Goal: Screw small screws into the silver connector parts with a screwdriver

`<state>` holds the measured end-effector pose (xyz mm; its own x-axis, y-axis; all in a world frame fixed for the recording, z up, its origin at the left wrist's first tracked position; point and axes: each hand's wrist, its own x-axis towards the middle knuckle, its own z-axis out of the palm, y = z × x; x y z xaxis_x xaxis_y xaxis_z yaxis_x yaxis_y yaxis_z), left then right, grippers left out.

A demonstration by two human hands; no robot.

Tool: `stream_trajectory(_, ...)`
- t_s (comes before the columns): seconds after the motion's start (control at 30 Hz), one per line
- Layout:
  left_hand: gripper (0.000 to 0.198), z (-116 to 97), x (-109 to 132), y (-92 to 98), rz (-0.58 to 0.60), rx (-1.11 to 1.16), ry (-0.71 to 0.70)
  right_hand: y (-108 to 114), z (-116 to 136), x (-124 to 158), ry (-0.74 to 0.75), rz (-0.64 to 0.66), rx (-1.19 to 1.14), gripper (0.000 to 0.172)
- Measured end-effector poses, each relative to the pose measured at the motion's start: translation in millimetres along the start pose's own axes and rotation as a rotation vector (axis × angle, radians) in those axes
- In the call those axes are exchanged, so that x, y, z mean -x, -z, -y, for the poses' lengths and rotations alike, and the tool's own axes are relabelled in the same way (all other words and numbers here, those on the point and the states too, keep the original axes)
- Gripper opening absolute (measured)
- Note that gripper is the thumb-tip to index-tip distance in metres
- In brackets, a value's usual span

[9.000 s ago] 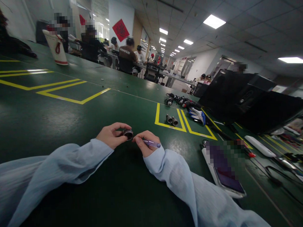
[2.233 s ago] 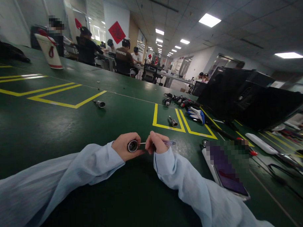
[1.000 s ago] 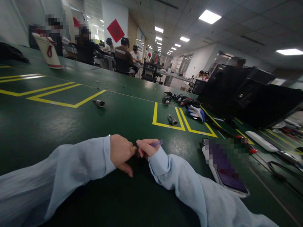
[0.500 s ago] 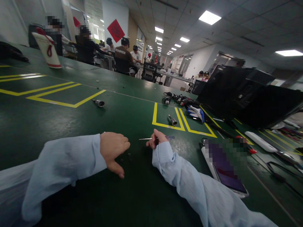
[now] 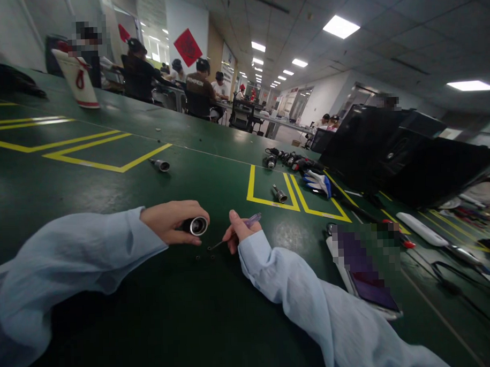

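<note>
My left hand (image 5: 172, 221) is closed around a small dark metal cylinder (image 5: 195, 226) whose open end faces me, held just above the green table (image 5: 109, 209). My right hand (image 5: 237, 234) pinches a thin screwdriver with a purple handle (image 5: 251, 221); its tip points down at a tiny screw (image 5: 209, 248) on the table. A second tiny screw (image 5: 198, 257) lies close by. Both arms wear light blue sleeves.
Another metal cylinder (image 5: 161, 165) lies by a yellow-taped box at left, and one more cylinder (image 5: 279, 194) inside a yellow box ahead. A phone (image 5: 366, 275), gloves (image 5: 318, 183), tools and black cases (image 5: 397, 157) crowd the right. A white bucket (image 5: 77, 78) and seated people are far back.
My left hand turned from palm-down to show the cylinder's open end. Small screws appeared on the table below it. The screwdriver swung from level to tip-down at a screw.
</note>
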<state>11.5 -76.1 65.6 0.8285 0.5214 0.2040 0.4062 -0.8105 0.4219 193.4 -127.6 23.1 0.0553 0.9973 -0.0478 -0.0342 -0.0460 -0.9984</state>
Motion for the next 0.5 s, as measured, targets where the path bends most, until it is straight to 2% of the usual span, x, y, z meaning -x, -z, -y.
stream_trajectory(0.2, 0.033, -5, 2, -6.7, -0.082, 0.227, 0.201, -2, 0, -1, 0.014, -0.02, -0.005, 0.056)
stream_trajectory(0.3, 0.038, -5, 3, -12.0, -0.052, 0.357, 0.311, -4, 1, 1, 0.024, -0.019, 0.023, 0.056)
stream_trajectory(0.37, 0.04, -4, 3, -15.5, -0.044, 0.429, 0.358, -5, 3, 3, 0.027, -0.01, 0.099, 0.056)
stream_trajectory(0.5, 0.04, 1, 2, -19.6, -0.141, 0.624, 0.37, -7, 5, 10, 0.07, -0.032, 0.334, 0.053)
